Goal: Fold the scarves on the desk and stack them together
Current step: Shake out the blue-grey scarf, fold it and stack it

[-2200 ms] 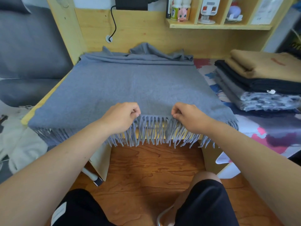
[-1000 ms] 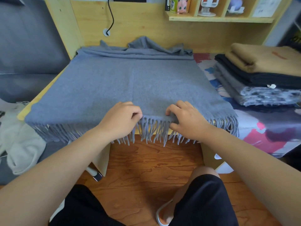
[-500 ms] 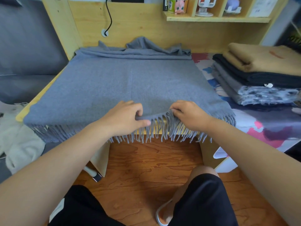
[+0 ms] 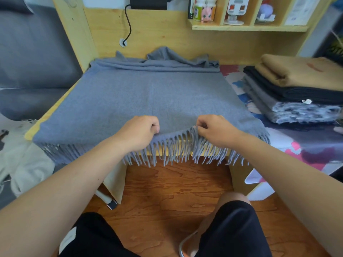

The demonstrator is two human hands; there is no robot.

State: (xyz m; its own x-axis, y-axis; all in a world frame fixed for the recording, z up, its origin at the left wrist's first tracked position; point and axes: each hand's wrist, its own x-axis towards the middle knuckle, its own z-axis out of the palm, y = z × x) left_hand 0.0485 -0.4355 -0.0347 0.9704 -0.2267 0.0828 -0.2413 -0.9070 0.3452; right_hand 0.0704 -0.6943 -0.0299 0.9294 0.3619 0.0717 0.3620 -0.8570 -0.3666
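Grey scarf [image 4: 148, 97] on desk [image 4: 35, 129], left hand [image 4: 138, 132], right hand [image 4: 216, 130] pinching fringed edge

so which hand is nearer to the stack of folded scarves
Right. The right hand pinches the grey scarf's fringed edge on the side toward the stack of folded scarves; the left hand grips the same edge farther away.
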